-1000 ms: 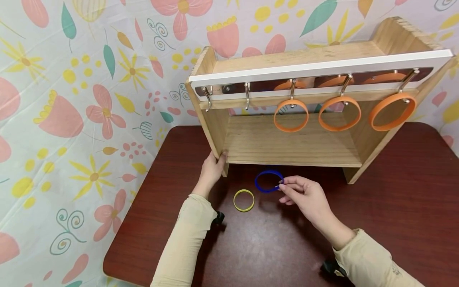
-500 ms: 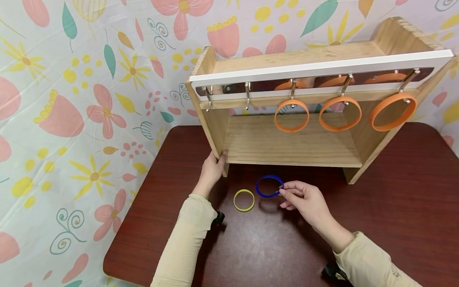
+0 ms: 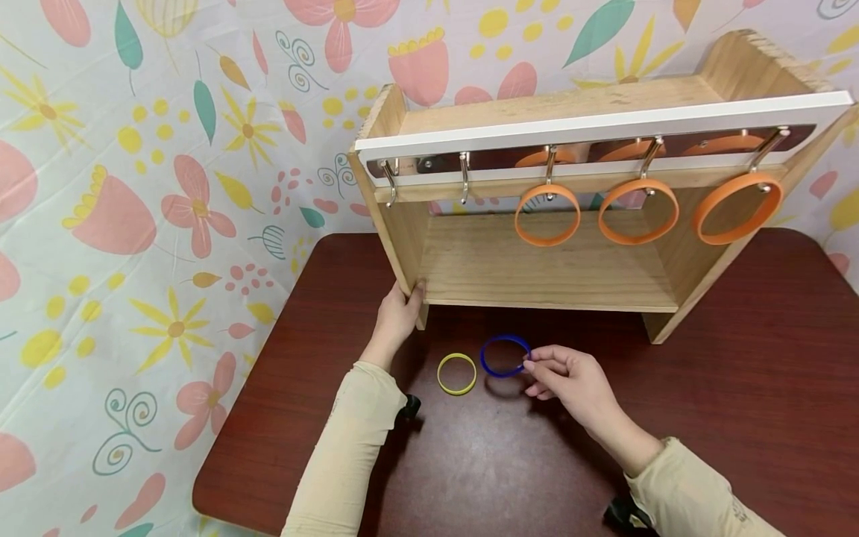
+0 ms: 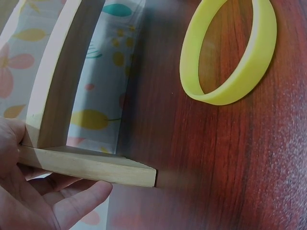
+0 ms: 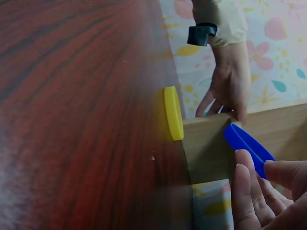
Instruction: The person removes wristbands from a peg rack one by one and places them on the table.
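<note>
Between thumb and fingers, my right hand (image 3: pixel 570 380) pinches a blue silicone wristband (image 3: pixel 505 337) by its right side, held above the table in front of the wooden shelf (image 3: pixel 537 261). My left hand (image 3: pixel 394 321) grips the lower left side panel of that shelf; in the left wrist view its thumb and fingers lie either side of the board (image 4: pixel 96 167). A yellow wristband (image 3: pixel 457 393) lies on the table between my hands, left of the blue one. Three orange wristbands (image 3: pixel 546 243) hang from metal hooks along the shelf's front rail.
Two hooks on the left, one of them a metal hook (image 3: pixel 464 179), carry no band. The dark red table (image 3: pixel 470 462) reaches out on both sides of the shelf. A patterned cloth (image 3: pixel 134 298) hangs behind and to the left.
My right hand has moved slightly down in the head view, toward me, bringing the blue wristband with it. The left hand keeps its grip on the shelf.
</note>
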`<state>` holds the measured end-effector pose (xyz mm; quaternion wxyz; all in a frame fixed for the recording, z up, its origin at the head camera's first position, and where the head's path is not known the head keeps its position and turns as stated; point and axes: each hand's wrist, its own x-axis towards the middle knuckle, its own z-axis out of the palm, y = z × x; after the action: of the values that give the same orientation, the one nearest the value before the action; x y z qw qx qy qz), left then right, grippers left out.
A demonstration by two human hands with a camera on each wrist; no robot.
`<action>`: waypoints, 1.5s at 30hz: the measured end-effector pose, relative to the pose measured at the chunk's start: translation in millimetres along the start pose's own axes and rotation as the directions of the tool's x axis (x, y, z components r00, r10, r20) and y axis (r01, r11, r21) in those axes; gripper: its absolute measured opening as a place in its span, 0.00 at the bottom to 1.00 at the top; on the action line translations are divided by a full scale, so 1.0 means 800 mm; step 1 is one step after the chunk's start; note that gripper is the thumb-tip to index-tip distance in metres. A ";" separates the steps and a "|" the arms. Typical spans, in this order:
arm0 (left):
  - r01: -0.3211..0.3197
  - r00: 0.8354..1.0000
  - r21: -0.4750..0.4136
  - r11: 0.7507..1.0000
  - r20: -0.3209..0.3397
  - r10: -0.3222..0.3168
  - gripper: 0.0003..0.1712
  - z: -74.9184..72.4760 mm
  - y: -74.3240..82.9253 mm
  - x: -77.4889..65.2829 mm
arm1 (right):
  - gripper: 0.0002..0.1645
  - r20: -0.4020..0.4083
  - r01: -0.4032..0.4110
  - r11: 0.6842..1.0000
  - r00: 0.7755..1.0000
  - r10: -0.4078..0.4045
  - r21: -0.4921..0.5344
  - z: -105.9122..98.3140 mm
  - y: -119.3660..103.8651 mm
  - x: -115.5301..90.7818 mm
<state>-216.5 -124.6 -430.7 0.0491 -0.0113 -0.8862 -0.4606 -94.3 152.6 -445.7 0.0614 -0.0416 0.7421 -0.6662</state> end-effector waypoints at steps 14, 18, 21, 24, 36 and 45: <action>0.008 1.000 0.005 1.000 -0.003 -0.008 0.22 0.000 -0.001 0.001 | 0.16 0.028 -0.037 0.999 0.999 0.037 0.013 -0.002 0.012 -0.002; 0.012 1.000 -0.002 1.000 0.000 -0.012 0.22 0.000 -0.001 0.001 | 0.16 0.040 -0.056 0.998 0.998 0.055 0.023 -0.004 0.015 -0.001; 0.013 1.000 -0.005 1.000 0.002 -0.013 0.23 -0.001 0.000 0.000 | 0.17 0.052 -0.069 0.998 0.996 0.068 0.016 -0.005 0.018 -0.001; 0.014 1.000 -0.005 1.000 0.001 -0.014 0.23 0.000 0.000 0.000 | 0.17 0.064 -0.080 0.997 0.995 0.079 0.010 -0.004 0.021 0.000; 0.004 1.000 0.011 1.000 -0.014 -0.004 0.21 0.001 -0.002 0.001 | 0.17 0.108 -0.115 0.993 0.987 0.116 -0.014 0.000 0.027 0.005; 0.001 1.000 0.001 1.000 -0.006 -0.001 0.22 0.002 -0.003 0.002 | 0.16 0.127 -0.147 0.989 0.980 0.150 -0.036 0.003 0.031 0.006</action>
<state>-218.0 -124.9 -433.0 0.0514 -0.0096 -0.8863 -0.4601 -98.2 152.3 -470.7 0.1583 -0.0302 0.7464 -0.6457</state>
